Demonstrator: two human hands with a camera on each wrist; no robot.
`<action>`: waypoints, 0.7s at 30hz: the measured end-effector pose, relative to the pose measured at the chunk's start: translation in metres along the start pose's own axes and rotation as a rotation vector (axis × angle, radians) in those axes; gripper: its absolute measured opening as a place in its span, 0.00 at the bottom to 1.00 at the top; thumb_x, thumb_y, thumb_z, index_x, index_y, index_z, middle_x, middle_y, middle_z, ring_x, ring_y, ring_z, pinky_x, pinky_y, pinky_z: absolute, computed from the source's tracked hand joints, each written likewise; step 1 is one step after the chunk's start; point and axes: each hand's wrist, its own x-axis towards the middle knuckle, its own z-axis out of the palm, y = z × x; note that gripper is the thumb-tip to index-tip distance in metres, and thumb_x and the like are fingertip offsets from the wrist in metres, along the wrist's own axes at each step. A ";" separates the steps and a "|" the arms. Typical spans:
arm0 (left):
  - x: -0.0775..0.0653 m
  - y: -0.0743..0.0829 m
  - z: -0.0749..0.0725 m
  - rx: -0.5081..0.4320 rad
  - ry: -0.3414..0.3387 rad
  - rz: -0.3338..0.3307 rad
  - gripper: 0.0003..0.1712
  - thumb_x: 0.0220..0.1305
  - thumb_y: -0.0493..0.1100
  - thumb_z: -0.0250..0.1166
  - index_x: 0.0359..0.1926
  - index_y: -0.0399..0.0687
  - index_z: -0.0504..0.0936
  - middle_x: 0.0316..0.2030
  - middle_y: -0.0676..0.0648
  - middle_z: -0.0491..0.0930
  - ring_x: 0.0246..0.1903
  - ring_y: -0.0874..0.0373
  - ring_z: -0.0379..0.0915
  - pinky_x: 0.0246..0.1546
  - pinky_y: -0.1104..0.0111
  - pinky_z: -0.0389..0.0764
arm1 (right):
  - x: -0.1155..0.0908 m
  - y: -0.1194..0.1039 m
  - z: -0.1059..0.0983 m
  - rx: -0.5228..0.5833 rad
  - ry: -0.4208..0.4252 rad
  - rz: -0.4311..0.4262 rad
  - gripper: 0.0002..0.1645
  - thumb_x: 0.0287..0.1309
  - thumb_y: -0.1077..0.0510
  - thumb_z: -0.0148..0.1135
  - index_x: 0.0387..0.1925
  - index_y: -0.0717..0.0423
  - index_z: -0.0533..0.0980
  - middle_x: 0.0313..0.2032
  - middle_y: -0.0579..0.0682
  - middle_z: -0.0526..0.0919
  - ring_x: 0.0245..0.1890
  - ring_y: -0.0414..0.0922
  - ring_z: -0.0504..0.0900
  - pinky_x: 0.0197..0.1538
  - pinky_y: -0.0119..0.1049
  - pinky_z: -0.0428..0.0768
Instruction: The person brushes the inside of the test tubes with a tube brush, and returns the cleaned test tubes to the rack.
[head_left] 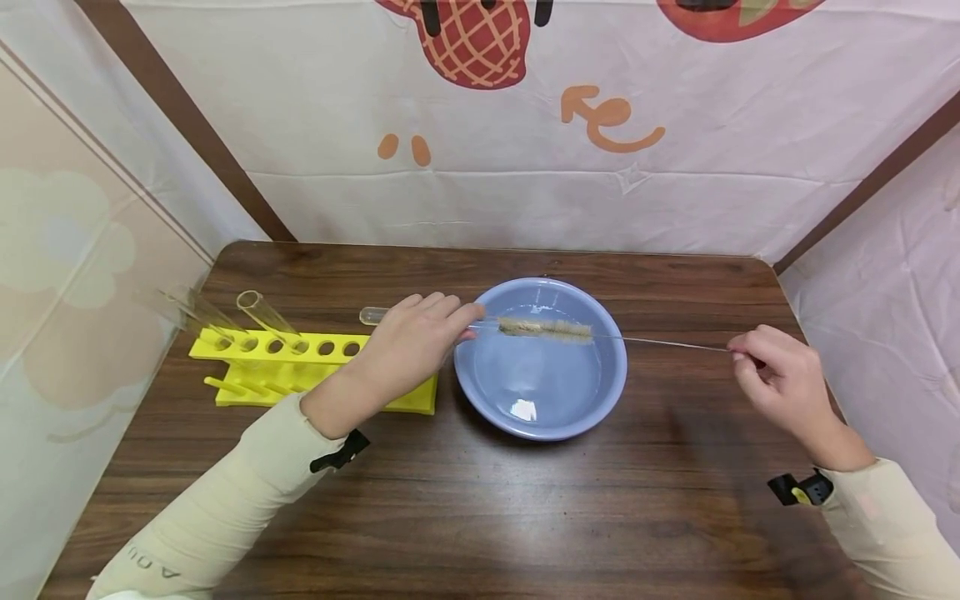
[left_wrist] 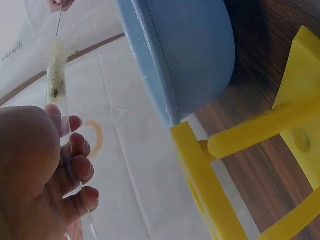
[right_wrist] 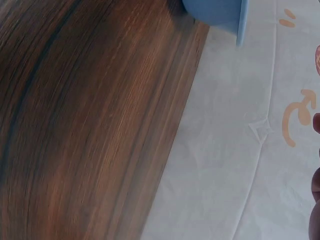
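Water (head_left: 525, 371) in basin (head_left: 542, 432), left hand (head_left: 411, 337) gripping test tube (head_left: 373, 316), right hand (head_left: 782, 382) pinching brush (head_left: 551, 330) partly inside

"What's the left hand (left_wrist: 37, 170) holding?"

"A clear tube (left_wrist: 82, 225), fingers curled round it. The brush (left_wrist: 57, 82) sits partly inside its upper end."

"And the wire (left_wrist: 59, 22)?"

"Runs from the bristles to the right hand (left_wrist: 61, 4), cut off at the top edge, which pinches it."

"What's beside them?"

"A blue basin (left_wrist: 197, 55), a yellow rack (left_wrist: 207, 185) partly in view, and brown table (left_wrist: 255, 55). Pale cloth (left_wrist: 117, 185) behind."
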 end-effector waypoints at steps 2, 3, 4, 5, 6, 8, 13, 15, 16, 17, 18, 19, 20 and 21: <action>-0.001 0.000 -0.001 -0.009 -0.010 -0.003 0.17 0.71 0.46 0.66 0.57 0.48 0.78 0.36 0.48 0.80 0.36 0.52 0.77 0.31 0.66 0.73 | 0.001 -0.001 0.001 -0.009 0.028 -0.023 0.18 0.58 0.58 0.47 0.21 0.62 0.79 0.19 0.50 0.76 0.20 0.36 0.65 0.26 0.29 0.62; -0.001 -0.001 -0.002 -0.014 -0.015 -0.004 0.17 0.71 0.46 0.67 0.57 0.48 0.79 0.36 0.48 0.80 0.36 0.52 0.77 0.31 0.66 0.73 | 0.002 -0.001 0.001 -0.013 0.042 -0.032 0.19 0.58 0.58 0.47 0.21 0.62 0.79 0.18 0.50 0.76 0.20 0.36 0.65 0.26 0.29 0.62; -0.002 -0.001 -0.002 -0.018 -0.020 -0.004 0.17 0.71 0.46 0.66 0.57 0.48 0.79 0.36 0.48 0.80 0.36 0.52 0.77 0.31 0.66 0.73 | 0.002 -0.002 0.000 -0.019 0.056 -0.039 0.20 0.59 0.57 0.46 0.21 0.63 0.79 0.18 0.50 0.75 0.20 0.37 0.64 0.26 0.29 0.62; -0.002 -0.001 -0.003 -0.024 -0.025 -0.004 0.17 0.71 0.46 0.66 0.57 0.48 0.79 0.36 0.48 0.80 0.36 0.53 0.77 0.31 0.66 0.73 | 0.003 -0.002 0.000 -0.025 0.070 -0.048 0.20 0.60 0.57 0.46 0.21 0.63 0.79 0.18 0.50 0.76 0.20 0.37 0.65 0.26 0.29 0.61; -0.002 -0.001 -0.003 -0.026 -0.027 -0.004 0.17 0.71 0.46 0.66 0.57 0.48 0.78 0.37 0.48 0.81 0.36 0.53 0.77 0.31 0.66 0.73 | 0.003 -0.003 0.000 -0.035 0.081 -0.057 0.21 0.60 0.57 0.46 0.21 0.63 0.79 0.18 0.50 0.76 0.19 0.38 0.65 0.25 0.29 0.61; -0.002 -0.002 -0.003 -0.035 -0.033 -0.005 0.17 0.71 0.46 0.66 0.58 0.48 0.78 0.37 0.48 0.81 0.36 0.53 0.77 0.32 0.67 0.73 | 0.004 -0.003 -0.001 -0.065 0.093 -0.081 0.22 0.62 0.57 0.46 0.21 0.63 0.80 0.18 0.51 0.76 0.19 0.39 0.65 0.24 0.30 0.61; -0.001 -0.002 -0.005 -0.052 -0.047 -0.011 0.18 0.71 0.46 0.65 0.59 0.48 0.79 0.39 0.49 0.82 0.37 0.54 0.77 0.32 0.67 0.73 | 0.001 0.000 -0.003 -0.107 0.123 -0.135 0.22 0.63 0.57 0.46 0.22 0.64 0.80 0.19 0.53 0.80 0.17 0.43 0.67 0.23 0.34 0.63; -0.001 -0.002 -0.006 -0.056 -0.056 -0.016 0.18 0.71 0.46 0.66 0.59 0.48 0.79 0.39 0.49 0.82 0.37 0.54 0.77 0.32 0.67 0.73 | 0.000 0.000 -0.004 -0.115 0.144 -0.152 0.21 0.63 0.58 0.46 0.23 0.64 0.79 0.20 0.54 0.80 0.17 0.46 0.68 0.23 0.35 0.63; -0.001 -0.002 -0.006 -0.060 -0.063 -0.021 0.18 0.71 0.46 0.65 0.59 0.48 0.79 0.39 0.49 0.82 0.37 0.54 0.77 0.32 0.67 0.74 | 0.000 0.000 -0.004 -0.118 0.158 -0.161 0.21 0.63 0.58 0.46 0.23 0.64 0.79 0.20 0.55 0.80 0.17 0.47 0.69 0.23 0.36 0.63; 0.000 -0.002 -0.006 -0.062 -0.068 -0.023 0.18 0.71 0.46 0.65 0.59 0.48 0.79 0.39 0.49 0.82 0.38 0.54 0.77 0.33 0.67 0.74 | -0.001 0.000 -0.004 -0.125 0.174 -0.168 0.20 0.63 0.58 0.46 0.23 0.65 0.79 0.20 0.55 0.80 0.16 0.49 0.69 0.23 0.37 0.63; 0.000 -0.001 -0.007 -0.065 -0.074 -0.027 0.18 0.72 0.46 0.65 0.59 0.48 0.79 0.40 0.49 0.82 0.38 0.54 0.77 0.34 0.67 0.74 | -0.001 0.000 -0.004 -0.134 0.190 -0.175 0.20 0.63 0.58 0.47 0.24 0.64 0.79 0.21 0.56 0.80 0.16 0.50 0.69 0.23 0.38 0.64; 0.000 -0.002 -0.007 -0.067 -0.080 -0.030 0.18 0.72 0.46 0.65 0.59 0.48 0.79 0.40 0.49 0.83 0.39 0.54 0.78 0.34 0.66 0.75 | -0.001 0.000 -0.003 -0.145 0.205 -0.181 0.20 0.64 0.58 0.47 0.24 0.64 0.79 0.21 0.56 0.80 0.16 0.51 0.70 0.23 0.39 0.64; 0.000 -0.002 -0.007 -0.070 -0.084 -0.033 0.18 0.72 0.46 0.64 0.59 0.47 0.79 0.40 0.49 0.83 0.39 0.54 0.78 0.35 0.66 0.75 | -0.001 -0.001 -0.003 -0.155 0.218 -0.186 0.20 0.65 0.58 0.47 0.24 0.64 0.79 0.21 0.56 0.80 0.16 0.52 0.69 0.24 0.40 0.64; 0.000 -0.002 -0.008 -0.073 -0.088 -0.036 0.18 0.72 0.47 0.64 0.59 0.47 0.79 0.40 0.49 0.83 0.40 0.54 0.78 0.35 0.66 0.76 | -0.001 -0.002 -0.003 -0.164 0.231 -0.189 0.20 0.66 0.57 0.48 0.25 0.64 0.79 0.22 0.56 0.80 0.16 0.53 0.70 0.24 0.41 0.64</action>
